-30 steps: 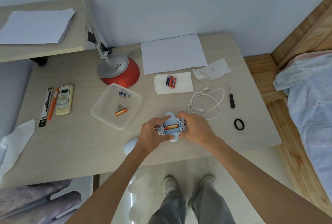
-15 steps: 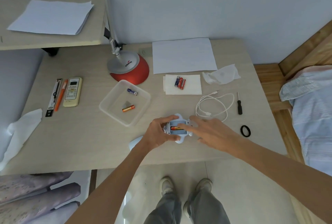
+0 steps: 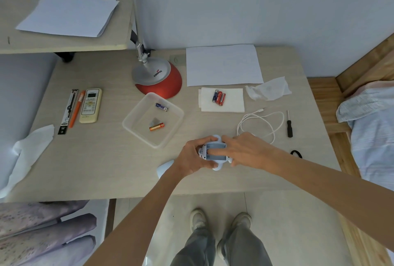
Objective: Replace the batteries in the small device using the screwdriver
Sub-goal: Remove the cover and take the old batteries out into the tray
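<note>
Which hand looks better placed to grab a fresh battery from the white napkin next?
Probably the right hand. The three batteries on the napkin lie on its side, and only its fingers rest in the open compartment, while the left hand grips the device.

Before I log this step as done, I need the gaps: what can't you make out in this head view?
- Whether a battery lies in the small device: right hand fingers cover the open compartment.
- Pale object at the table edge: left hand and wrist hide most of it.
- Black ring: partly behind the right forearm.
- Labels on the three batteries on the napkin: too small.
- Lamp head: cut off by the top edge.
</note>
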Tool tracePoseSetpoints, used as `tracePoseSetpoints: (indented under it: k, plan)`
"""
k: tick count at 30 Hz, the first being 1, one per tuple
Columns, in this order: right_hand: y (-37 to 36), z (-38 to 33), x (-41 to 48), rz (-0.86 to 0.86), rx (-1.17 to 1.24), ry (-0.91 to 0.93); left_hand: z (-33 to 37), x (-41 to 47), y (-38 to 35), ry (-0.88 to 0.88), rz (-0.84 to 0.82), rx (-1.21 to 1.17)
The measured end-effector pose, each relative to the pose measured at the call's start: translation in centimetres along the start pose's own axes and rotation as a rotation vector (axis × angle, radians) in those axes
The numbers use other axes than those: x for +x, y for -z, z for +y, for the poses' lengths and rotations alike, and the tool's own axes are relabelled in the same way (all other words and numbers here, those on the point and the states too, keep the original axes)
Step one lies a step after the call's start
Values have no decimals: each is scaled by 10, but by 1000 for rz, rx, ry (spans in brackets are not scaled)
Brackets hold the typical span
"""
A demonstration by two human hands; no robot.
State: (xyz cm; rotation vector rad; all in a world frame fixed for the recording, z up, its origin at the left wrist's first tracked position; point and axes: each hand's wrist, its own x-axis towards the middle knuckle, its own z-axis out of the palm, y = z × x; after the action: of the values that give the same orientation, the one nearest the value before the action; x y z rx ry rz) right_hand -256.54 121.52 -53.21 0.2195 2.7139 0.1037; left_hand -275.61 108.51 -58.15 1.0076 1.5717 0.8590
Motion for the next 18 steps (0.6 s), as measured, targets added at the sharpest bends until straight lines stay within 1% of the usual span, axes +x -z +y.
tracePoseSetpoints:
  k: [4, 10, 15, 18]
  plan:
    - [17, 2, 7, -65, 2, 49, 3, -3, 0, 20, -20, -85]
    - [30, 4, 10, -108, -5, 83, 7, -4, 2, 14, -45, -153]
    - [21, 7, 5, -42, 44, 112, 7, -5, 1, 8, -46, -167]
    - [12, 10, 0, 2, 83, 96, 8, -4, 1, 22, -46, -164]
